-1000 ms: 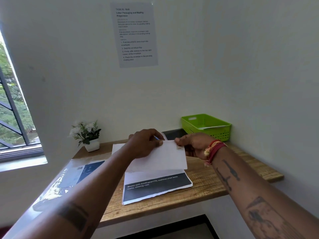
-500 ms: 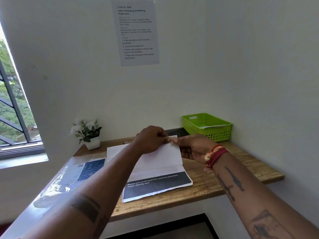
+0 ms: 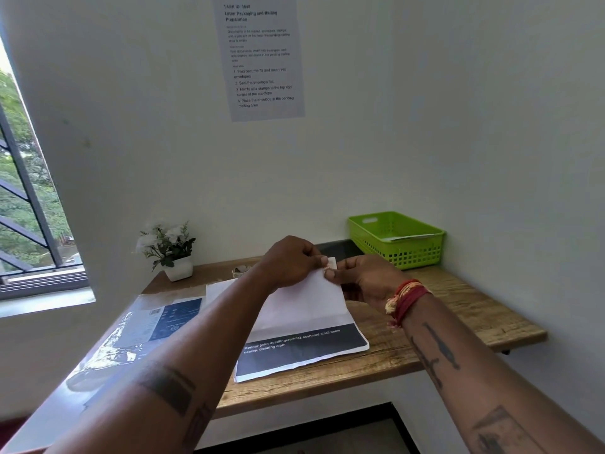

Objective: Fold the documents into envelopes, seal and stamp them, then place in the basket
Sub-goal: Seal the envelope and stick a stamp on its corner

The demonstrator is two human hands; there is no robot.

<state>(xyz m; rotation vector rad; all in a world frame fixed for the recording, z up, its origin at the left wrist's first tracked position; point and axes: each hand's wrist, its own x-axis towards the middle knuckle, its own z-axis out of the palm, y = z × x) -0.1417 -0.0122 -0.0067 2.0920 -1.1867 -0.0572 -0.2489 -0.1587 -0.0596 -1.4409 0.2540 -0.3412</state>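
Note:
A white envelope (image 3: pixel 311 298) is held tilted above the wooden desk (image 3: pixel 442 319). My left hand (image 3: pixel 291 262) presses its fingertips on the envelope's top right corner, where a small reddish stamp (image 3: pixel 328 266) shows. My right hand (image 3: pixel 363 278) supports the same corner from behind, thumb on the front. Under the envelope lies a printed document (image 3: pixel 301 352) with a black band and white text. A green plastic basket (image 3: pixel 397 239) stands at the back right of the desk with a white envelope inside.
A small potted white flower (image 3: pixel 168 249) sits at the back left. A glossy plastic packet (image 3: pixel 137 335) lies on the left ledge. A dark flat object (image 3: pixel 337 248) lies beside the basket. An instruction sheet (image 3: pixel 260 55) hangs on the wall. A small container (image 3: pixel 240 271) is behind my left arm.
The envelope has been raised and tilted more upright. Both hands have closed in on its top right corner, left fingertips now pressing there.

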